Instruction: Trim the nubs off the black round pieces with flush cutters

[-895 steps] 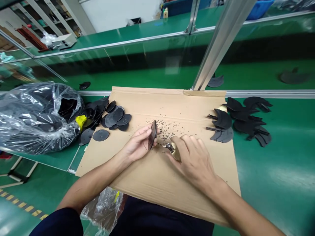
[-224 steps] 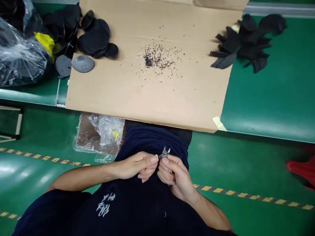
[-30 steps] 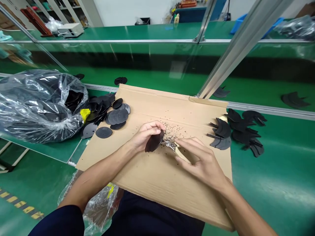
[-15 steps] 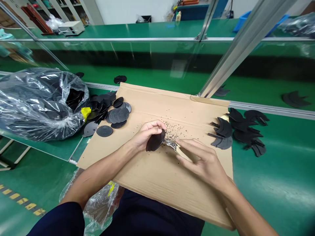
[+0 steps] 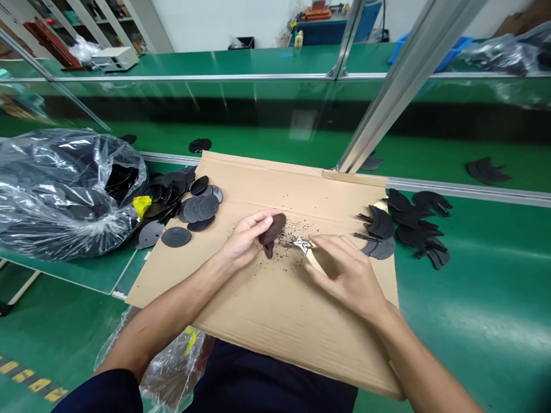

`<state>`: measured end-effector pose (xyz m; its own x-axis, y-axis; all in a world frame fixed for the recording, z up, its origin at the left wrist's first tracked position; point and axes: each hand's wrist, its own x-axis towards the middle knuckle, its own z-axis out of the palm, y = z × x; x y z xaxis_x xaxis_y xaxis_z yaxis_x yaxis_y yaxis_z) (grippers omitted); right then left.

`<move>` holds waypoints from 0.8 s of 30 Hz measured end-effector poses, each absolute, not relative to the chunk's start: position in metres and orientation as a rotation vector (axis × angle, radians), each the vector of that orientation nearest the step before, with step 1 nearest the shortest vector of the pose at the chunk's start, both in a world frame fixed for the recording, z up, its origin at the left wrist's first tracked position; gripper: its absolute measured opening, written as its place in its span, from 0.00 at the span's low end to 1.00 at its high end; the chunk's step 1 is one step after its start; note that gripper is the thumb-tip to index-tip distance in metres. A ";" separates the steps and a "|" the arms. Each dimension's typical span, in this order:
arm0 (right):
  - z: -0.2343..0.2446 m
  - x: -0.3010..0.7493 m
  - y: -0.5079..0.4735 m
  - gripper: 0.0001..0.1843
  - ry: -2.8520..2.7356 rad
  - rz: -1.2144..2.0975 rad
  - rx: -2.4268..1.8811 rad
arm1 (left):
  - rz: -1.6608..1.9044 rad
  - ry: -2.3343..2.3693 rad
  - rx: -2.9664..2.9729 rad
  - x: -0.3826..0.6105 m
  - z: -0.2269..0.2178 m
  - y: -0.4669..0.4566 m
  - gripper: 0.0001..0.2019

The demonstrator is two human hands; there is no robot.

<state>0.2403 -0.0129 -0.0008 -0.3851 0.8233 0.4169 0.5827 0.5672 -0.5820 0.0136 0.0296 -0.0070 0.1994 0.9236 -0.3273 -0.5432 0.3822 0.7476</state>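
Observation:
Between the thumb and fingers of my left hand [image 5: 246, 238] are dark, thin rounded pieces [image 5: 274, 228], with a smaller tab hanging below the upper disc. How many pieces it holds I cannot tell. My right hand [image 5: 344, 269] is closed around nippers [image 5: 303, 245] with pale handles; their metal jaws point left, a short gap from the dark pieces. Small black scraps [image 5: 293, 229] lie scattered on the cardboard sheet [image 5: 267, 304] beneath both hands. Black oval discs [image 5: 202, 207] overlap on the cardboard's left side.
A clear plastic bag [image 5: 64, 195] full of black parts bulges at the left. Curved black pieces [image 5: 415, 223] are piled along the right edge. A metal post [image 5: 387, 103] slants up behind the cardboard, beside a glossy upright panel [image 5: 215, 109]. Another plastic bag [image 5: 172, 361] hangs below.
My left hand has turned the held dark pieces, so a lower tab now shows. The nippers have drawn a little away from them. The whole view has shifted slightly.

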 end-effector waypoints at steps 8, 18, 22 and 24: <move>-0.011 0.237 -0.012 0.19 -2.198 0.238 -1.145 | 1.049 0.818 0.483 0.010 -0.016 0.031 0.07; -0.016 0.237 -0.017 0.18 -2.171 0.207 -1.187 | 1.144 0.920 0.689 0.016 -0.020 0.031 0.20; -0.015 0.237 -0.018 0.17 -2.184 0.163 -1.209 | 1.170 0.974 0.866 0.019 -0.018 0.028 0.26; -0.014 0.237 -0.019 0.17 -2.180 0.159 -1.221 | 1.134 0.987 0.929 0.020 -0.017 0.027 0.22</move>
<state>0.2374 -0.0187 -0.0144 -0.3746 0.8037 0.4624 0.7279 0.5638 -0.3902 0.0199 0.0266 -0.0175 0.1350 0.9803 -0.1444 -0.2786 0.1774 0.9439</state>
